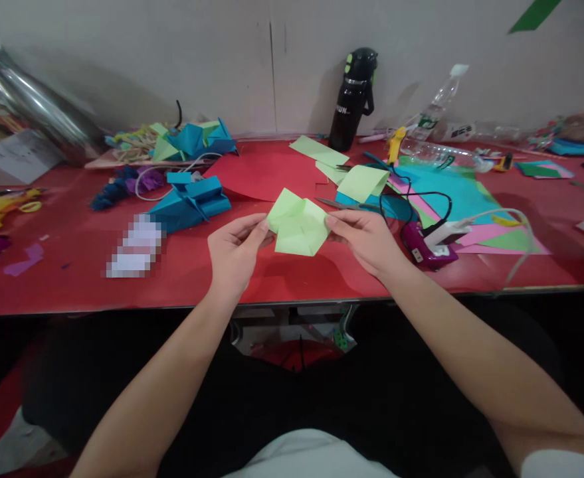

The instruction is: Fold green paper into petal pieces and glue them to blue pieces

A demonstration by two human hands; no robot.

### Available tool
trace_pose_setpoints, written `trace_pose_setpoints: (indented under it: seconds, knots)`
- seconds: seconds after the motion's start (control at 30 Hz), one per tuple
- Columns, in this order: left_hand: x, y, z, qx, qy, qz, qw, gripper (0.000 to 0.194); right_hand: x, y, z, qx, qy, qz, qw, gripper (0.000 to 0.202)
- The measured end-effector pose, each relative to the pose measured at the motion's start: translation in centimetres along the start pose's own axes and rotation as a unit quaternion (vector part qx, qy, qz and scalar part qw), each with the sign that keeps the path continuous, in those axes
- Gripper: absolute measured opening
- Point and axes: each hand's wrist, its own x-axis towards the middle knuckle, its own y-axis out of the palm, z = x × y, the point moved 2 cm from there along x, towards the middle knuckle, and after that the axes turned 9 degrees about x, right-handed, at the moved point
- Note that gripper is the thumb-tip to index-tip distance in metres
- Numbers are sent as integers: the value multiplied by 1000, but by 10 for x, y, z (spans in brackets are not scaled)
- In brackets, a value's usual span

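Observation:
A light green folded paper is held up over the red table, near its front edge. My left hand pinches the paper's left side between thumb and fingers. At the opposite side, my right hand grips the right corner in the same way. Behind the paper lies a large red sheet. Scissors rest just beyond my right hand, beside another light green paper piece. Blue folded paper lies to the left of my left hand.
A black bottle stands at the wall. On the right are a purple power strip with cables, coloured sheets and plastic bottles. A yellow glue gun and a metal flask are at left.

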Motion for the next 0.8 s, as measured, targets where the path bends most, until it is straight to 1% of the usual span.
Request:
trace_pose_setpoints:
  seconds: [0.07,0.17,0.27,0.37,0.47,0.57,0.63,0.73,0.77,0.8]
  knots:
    - [-1,0,-1,6,5,4,1000,25,1,-1,1,6,9,-1,1000,21]
    - [-3,1,-3,21,19,15,999,23,1,-1,2,12,31,24,999,22]
    - [-5,2,-4,36,24,31,999,21,1,-1,3,-12,24,46,999,25]
    - [-8,4,-4,50,18,41,998,22,2,-1,1,-43,-4,18,999,23]
    - [-9,5,-5,50,6,47,998,24,2,-2,-2,-38,-29,-23,999,21]
    - [-9,7,-3,36,-2,49,998,24,0,0,-3,-57,-60,-42,996,23]
    - [-8,7,-2,33,-4,49,998,24,-4,1,0,-133,-104,-51,984,27]
    - [-7,7,2,36,-10,50,998,24,-8,3,5,-267,-196,-60,942,31]
    - [-7,6,3,36,-11,50,998,24,-9,3,6,-286,-214,-64,932,32]
    - [-7,6,4,34,-12,49,998,25,-8,3,6,-285,-221,-68,930,31]
